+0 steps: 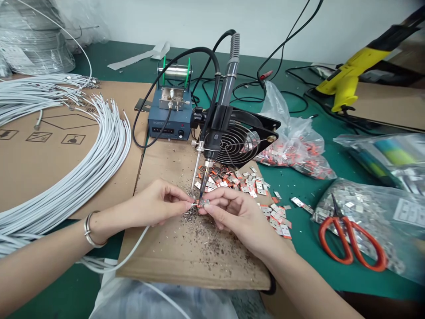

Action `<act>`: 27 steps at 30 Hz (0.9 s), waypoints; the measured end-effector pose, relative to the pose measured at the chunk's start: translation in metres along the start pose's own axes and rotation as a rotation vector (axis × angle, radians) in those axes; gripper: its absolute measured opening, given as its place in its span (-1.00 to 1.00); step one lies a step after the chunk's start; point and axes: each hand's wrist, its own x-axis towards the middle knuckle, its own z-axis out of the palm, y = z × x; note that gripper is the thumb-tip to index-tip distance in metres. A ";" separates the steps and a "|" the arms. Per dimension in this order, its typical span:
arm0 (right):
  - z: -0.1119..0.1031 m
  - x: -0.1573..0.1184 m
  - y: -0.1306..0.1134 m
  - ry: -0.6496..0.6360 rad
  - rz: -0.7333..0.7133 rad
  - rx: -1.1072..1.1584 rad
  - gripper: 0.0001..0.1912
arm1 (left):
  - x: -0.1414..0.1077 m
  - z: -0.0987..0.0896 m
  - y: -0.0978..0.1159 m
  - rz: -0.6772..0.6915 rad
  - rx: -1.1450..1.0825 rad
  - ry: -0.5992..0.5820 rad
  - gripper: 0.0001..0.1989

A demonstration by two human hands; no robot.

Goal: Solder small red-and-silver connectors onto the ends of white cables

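My left hand pinches the end of a white cable, whose length trails down toward my lap. Between the thumb and fingers of my right hand is a small metal USB connector with an orange part. Cable end and connector meet under the tip of a soldering iron, which a stand holds pointing down. Beside the tip a thin metal solder guide tube comes down. Whether the wires touch the contacts is too small to tell. More orange and silver connectors lie behind my right hand.
A blue solder feeder and a black fan stand behind the iron. White cables are bundled at left. On the right lie orange-handled scissors, bags of connectors and a yellow heat gun. Dark crumbs litter the cardboard.
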 end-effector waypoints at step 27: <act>-0.001 -0.001 0.001 -0.034 -0.060 0.006 -0.82 | -0.002 0.000 0.005 -0.053 -0.008 -0.012 -0.74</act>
